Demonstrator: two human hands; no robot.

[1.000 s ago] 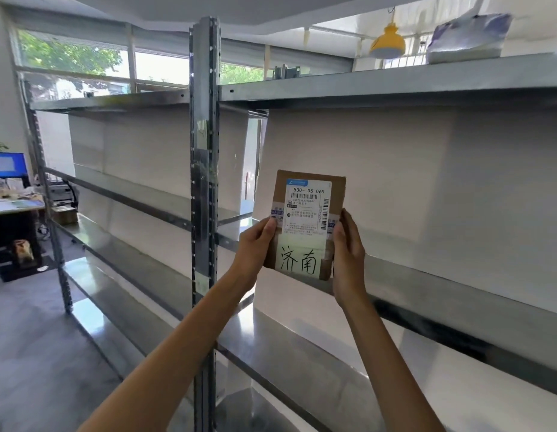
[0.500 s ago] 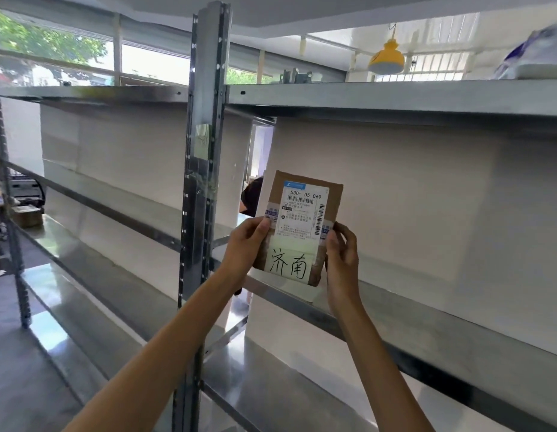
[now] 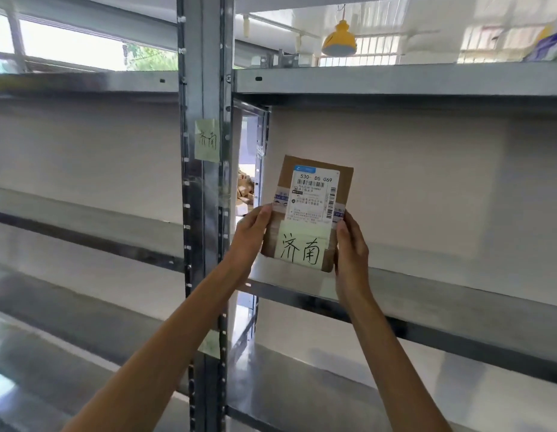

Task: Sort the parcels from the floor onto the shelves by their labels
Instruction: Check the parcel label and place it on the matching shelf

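I hold a small brown cardboard parcel (image 3: 314, 194) upright in front of the metal shelving. It bears a white shipping label and a pale yellow note with two handwritten characters. My left hand (image 3: 250, 238) grips its left edge and my right hand (image 3: 352, 247) its right edge. The parcel's lower edge hangs just above the front of the middle shelf (image 3: 442, 294) of the right bay. A matching yellow note (image 3: 206, 141) with the same characters is stuck on the steel upright (image 3: 205, 213) to the left.
Above runs the top shelf (image 3: 395, 78), with a blue-white package (image 3: 548, 46) on its far right. A lower shelf (image 3: 302, 385) lies beneath. The left bay's shelves (image 3: 84, 241) stretch away. A yellow lamp (image 3: 339, 42) hangs behind; boxes show through the gap.
My view has moved closer to the shelving and turned right. The parcel stays in both hands and now sits nearer the middle shelf; the note on the upright has come into clear view.
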